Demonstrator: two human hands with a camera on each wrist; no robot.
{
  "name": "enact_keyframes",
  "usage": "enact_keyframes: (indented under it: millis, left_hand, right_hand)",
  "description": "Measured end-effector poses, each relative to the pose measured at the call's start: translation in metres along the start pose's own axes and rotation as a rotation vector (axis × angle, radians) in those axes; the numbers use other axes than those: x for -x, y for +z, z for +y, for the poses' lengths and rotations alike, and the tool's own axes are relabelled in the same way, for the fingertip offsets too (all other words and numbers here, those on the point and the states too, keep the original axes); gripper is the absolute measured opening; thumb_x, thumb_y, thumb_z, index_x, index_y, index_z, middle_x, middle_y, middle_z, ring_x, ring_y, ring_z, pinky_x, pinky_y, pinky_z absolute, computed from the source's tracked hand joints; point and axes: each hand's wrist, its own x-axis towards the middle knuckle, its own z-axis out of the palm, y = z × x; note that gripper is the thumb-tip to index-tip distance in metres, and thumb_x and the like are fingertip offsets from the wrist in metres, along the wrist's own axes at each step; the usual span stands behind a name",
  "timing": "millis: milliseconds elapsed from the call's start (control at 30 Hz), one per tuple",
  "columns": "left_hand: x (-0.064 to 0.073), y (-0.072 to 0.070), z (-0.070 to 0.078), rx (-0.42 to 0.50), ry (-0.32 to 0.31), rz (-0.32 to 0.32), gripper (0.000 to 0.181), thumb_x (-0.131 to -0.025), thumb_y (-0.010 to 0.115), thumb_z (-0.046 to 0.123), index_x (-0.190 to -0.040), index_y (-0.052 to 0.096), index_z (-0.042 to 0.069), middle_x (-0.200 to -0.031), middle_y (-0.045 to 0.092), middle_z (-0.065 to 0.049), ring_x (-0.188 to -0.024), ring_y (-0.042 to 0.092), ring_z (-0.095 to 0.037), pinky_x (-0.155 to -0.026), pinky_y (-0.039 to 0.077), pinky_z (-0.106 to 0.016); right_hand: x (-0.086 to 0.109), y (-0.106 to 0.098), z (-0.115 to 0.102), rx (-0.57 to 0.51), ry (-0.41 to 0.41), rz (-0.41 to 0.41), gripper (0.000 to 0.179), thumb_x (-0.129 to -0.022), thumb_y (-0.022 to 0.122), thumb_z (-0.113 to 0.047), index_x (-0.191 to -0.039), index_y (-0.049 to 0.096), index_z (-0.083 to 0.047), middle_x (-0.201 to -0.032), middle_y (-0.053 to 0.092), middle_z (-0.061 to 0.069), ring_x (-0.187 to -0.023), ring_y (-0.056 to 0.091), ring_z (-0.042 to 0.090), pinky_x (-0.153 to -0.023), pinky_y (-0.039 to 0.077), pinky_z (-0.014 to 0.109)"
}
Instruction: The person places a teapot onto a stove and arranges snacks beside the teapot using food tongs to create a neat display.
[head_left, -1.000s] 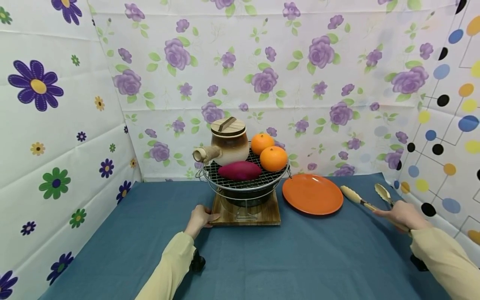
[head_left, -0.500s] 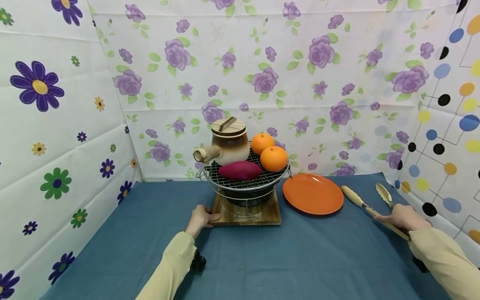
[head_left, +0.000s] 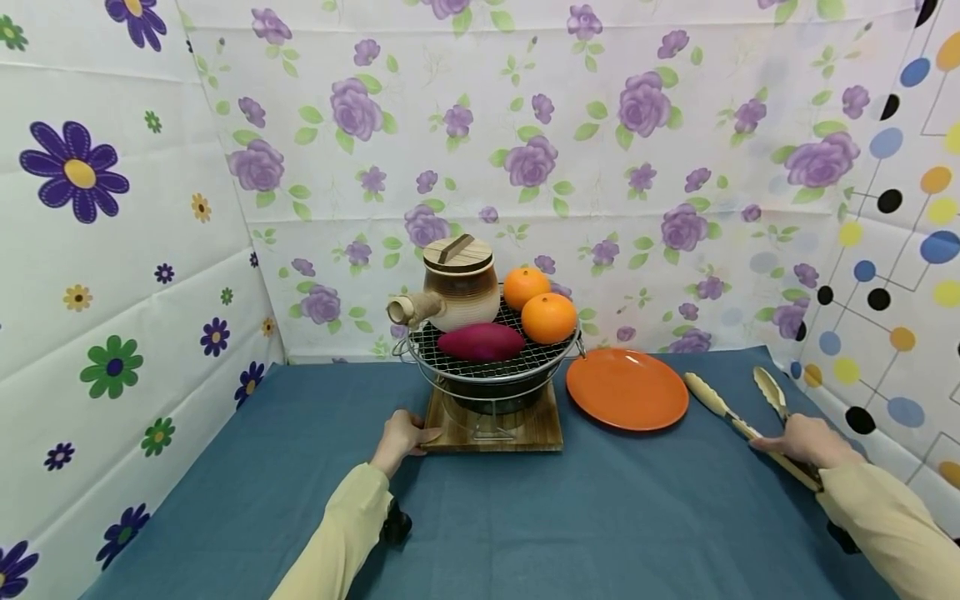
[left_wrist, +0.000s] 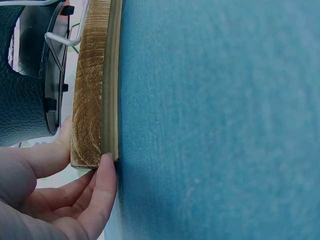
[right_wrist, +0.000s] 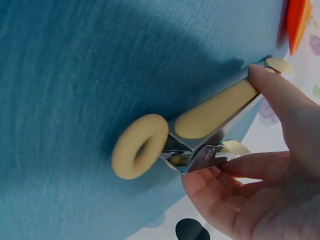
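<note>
At the front left corner of a square wooden board [head_left: 450, 432], my left hand [head_left: 401, 435] pinches the edge. The left wrist view shows the thumb on the board's upper face and a fingertip against its side near the underside. On the board stands a round tabletop grill [head_left: 491, 393] with a wire rack. My right hand [head_left: 813, 442] holds a pair of tongs [head_left: 708, 395] with cream tips, their arms spread apart. In the right wrist view the thumb lies on one cream handle [right_wrist: 215, 111], fingers on the other side. A cream ring [right_wrist: 122, 152] sits at the tongs' hinge end.
The rack carries a lidded clay pot [head_left: 465, 292] with a side handle, two oranges [head_left: 549, 318] and a purple sweet potato [head_left: 480, 342]. An orange plate [head_left: 626, 388] lies between grill and tongs. Patterned cloth walls [head_left: 600, 150] border the blue tablecloth [head_left: 525, 517].
My right hand has shifted slightly toward me along the tongs, leaving more of the near handle showing. My left hand stays on the board's corner.
</note>
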Motion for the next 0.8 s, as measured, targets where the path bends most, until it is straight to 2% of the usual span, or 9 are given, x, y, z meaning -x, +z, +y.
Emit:
enact_keyframes:
  millis: [200, 267, 367, 500, 567, 667, 800]
  left_hand:
    - [-0.0041, -0.0001, -0.0055, 0.009, 0.026, -0.017, 0.038, -0.074, 0.077, 0.011, -0.051, 0.046, 0.008, -0.047, 0.045, -0.008, -0.047, 0.057, -0.025, -0.047, 0.053, -0.033]
    - [-0.003, -0.0004, -0.0045, 0.008, 0.019, -0.016, 0.037, -0.074, 0.076, 0.011, -0.051, 0.047, 0.008, -0.048, 0.046, -0.008, -0.048, 0.057, -0.026, -0.048, 0.053, -0.033]
    - [0.0, 0.0, -0.0004, 0.002, -0.003, -0.002, 0.032, -0.075, 0.074, 0.007, -0.054, 0.05, 0.005, -0.049, 0.047, -0.009, -0.051, 0.059, -0.027, -0.05, 0.053, -0.034]
    - [0.0024, 0.0002, 0.0023, -0.015, 0.003, 0.01, 0.022, -0.077, 0.072, 0.006, -0.063, 0.057, -0.001, -0.053, 0.048, -0.009, -0.053, 0.059, -0.027, -0.051, 0.053, -0.035]
    - [0.0022, 0.0007, 0.0018, -0.027, 0.015, 0.005, 0.022, -0.078, 0.072, 0.007, -0.064, 0.057, -0.001, -0.053, 0.047, -0.007, -0.053, 0.059, -0.027, -0.051, 0.053, -0.035]
    - [0.001, 0.0016, 0.0009, -0.036, 0.006, 0.0, 0.026, -0.078, 0.072, 0.008, -0.06, 0.055, 0.002, -0.05, 0.045, -0.005, -0.053, 0.059, -0.027, -0.052, 0.054, -0.035]
    - [-0.0007, 0.0016, 0.0006, -0.056, -0.008, 0.002, 0.023, -0.078, 0.072, 0.009, -0.062, 0.058, 0.001, -0.051, 0.046, -0.007, -0.052, 0.059, -0.025, -0.052, 0.053, -0.034]
  right_hand:
    - [0.0002, 0.0025, 0.0013, -0.019, -0.004, -0.002, 0.048, -0.08, 0.063, -0.047, -0.053, 0.048, -0.011, -0.048, 0.036, -0.004, -0.043, 0.038, 0.009, -0.044, 0.035, 0.026]
    - [0.0002, 0.0014, 0.0008, -0.016, -0.003, -0.004, 0.05, -0.079, 0.063, -0.049, -0.056, 0.05, -0.007, -0.051, 0.038, -0.002, -0.045, 0.04, 0.011, -0.046, 0.035, 0.027]
    - [0.0, -0.0012, -0.0004, -0.016, 0.01, -0.014, 0.058, -0.078, 0.063, -0.051, -0.066, 0.055, 0.005, -0.056, 0.041, 0.003, -0.049, 0.043, 0.015, -0.049, 0.037, 0.029]
    - [0.0003, -0.0027, -0.0016, -0.022, 0.017, -0.019, 0.074, -0.077, 0.062, -0.055, -0.082, 0.052, 0.018, -0.062, 0.045, 0.008, -0.054, 0.047, 0.018, -0.05, 0.039, 0.031]
    - [0.0005, -0.0018, -0.0011, -0.018, 0.009, -0.022, 0.075, -0.077, 0.062, -0.055, -0.081, 0.051, 0.019, -0.062, 0.045, 0.008, -0.053, 0.047, 0.018, -0.05, 0.04, 0.031]
    - [0.0007, 0.0002, 0.0001, -0.015, 0.0, -0.036, 0.066, -0.078, 0.061, -0.053, -0.073, 0.053, 0.012, -0.058, 0.045, 0.006, -0.048, 0.046, 0.015, -0.047, 0.04, 0.028]
    - [0.0015, -0.0001, 0.0, -0.017, -0.014, -0.046, 0.068, -0.081, 0.06, -0.05, -0.078, 0.052, 0.017, -0.053, 0.047, 0.005, -0.043, 0.048, 0.013, -0.043, 0.043, 0.027]
